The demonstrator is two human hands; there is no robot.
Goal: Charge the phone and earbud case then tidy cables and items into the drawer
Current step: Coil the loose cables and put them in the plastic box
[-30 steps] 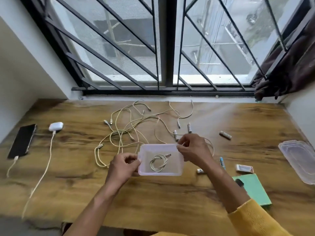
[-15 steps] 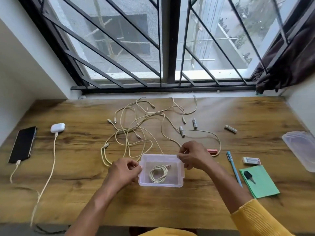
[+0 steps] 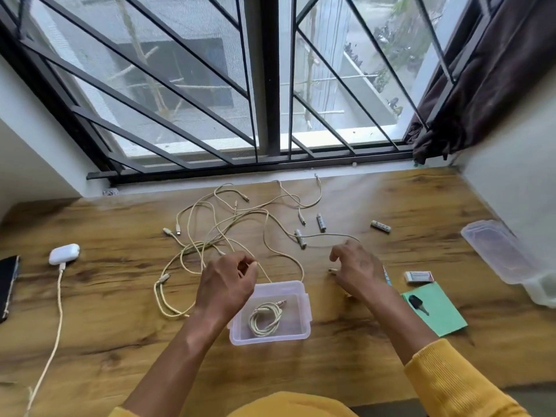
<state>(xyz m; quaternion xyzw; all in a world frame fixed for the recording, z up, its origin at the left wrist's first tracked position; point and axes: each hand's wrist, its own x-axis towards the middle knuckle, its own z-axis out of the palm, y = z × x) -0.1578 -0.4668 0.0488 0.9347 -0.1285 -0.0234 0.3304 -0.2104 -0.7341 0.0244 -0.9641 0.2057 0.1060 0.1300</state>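
A: Clear tub point(image 3: 296, 334) as landmark. Inside: one coiled white cable point(image 3: 264, 319).
B: Beyond it, loose cream cables point(image 3: 210, 233) tangled flat. Far left, white earbud case point(image 3: 64, 253) plugged in; black phone point(image 3: 7, 284) at the edge.

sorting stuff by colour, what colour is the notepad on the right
Green, the notepad; shows best in the head view.

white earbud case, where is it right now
In the head view the white oval earbud case sits on the wooden desk at the far left, cable plugged in, beside the black phone.
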